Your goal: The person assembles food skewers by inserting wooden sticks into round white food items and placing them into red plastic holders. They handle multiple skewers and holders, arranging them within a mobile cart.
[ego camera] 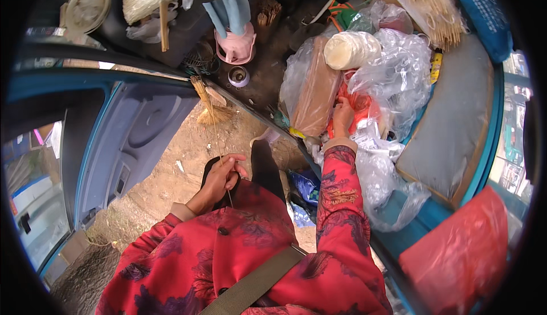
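A thin straw-like stick (pixel 217 137) is held between the fingers of my left hand (pixel 223 176), in front of my body. My right hand (pixel 343 115) reaches into the vehicle and grips a red plastic bag (pixel 362 105), its fingertips partly hidden. Just left of that hand lies a brown flat pack in clear plastic (pixel 315 90). A white wrapped roll (pixel 351 50) rests above the hand. Crumpled clear plastic bags (pixel 399 65) spread to its right.
An open vehicle door (pixel 141 127) stands at left. A straw broom (pixel 213 112) leans by the sill. Inside are a pink kettle (pixel 236 45), a small metal-lined cup (pixel 238 77), a bundle of skewers (pixel 431 11) and a grey padded panel (pixel 453 118). Another red bag (pixel 459 246) is lower right.
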Motion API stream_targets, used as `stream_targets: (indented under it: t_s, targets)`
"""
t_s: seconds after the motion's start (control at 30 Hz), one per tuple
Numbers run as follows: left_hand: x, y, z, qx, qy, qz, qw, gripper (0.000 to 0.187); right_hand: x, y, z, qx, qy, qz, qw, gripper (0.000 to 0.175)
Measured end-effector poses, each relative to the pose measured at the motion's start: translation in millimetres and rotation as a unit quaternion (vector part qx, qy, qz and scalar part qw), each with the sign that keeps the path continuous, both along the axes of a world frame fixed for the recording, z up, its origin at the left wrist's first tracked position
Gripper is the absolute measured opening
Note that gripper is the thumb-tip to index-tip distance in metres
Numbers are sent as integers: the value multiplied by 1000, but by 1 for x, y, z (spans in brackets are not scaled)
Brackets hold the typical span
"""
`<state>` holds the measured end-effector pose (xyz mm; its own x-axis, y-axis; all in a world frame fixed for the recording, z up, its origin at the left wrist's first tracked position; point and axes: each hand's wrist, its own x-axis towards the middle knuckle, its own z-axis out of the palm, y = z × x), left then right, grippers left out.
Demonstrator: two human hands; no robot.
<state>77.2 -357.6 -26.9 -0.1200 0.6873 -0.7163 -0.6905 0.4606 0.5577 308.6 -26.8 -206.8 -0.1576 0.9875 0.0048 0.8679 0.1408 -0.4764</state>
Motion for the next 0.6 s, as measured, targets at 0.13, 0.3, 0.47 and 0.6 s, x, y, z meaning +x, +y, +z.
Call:
stream_targets:
  t_s: [0.13, 0.3, 0.47, 0.6]
  targets:
    - [-9, 45, 10, -26, 19, 18, 999, 31, -9, 11, 4, -10, 13, 40, 999, 25]
    - [-17, 100, 12, 9, 19, -31, 999, 30, -16, 22, 4, -101, -148, 41, 983, 20]
    - [-24, 145, 11, 28, 15, -116, 993, 29, -9, 4, 32, -230, 97, -139, 958, 21]
    - [-27, 198, 13, 85, 53, -222, 970, 23, -29, -35, 91, -210, 528, -292, 769, 21]
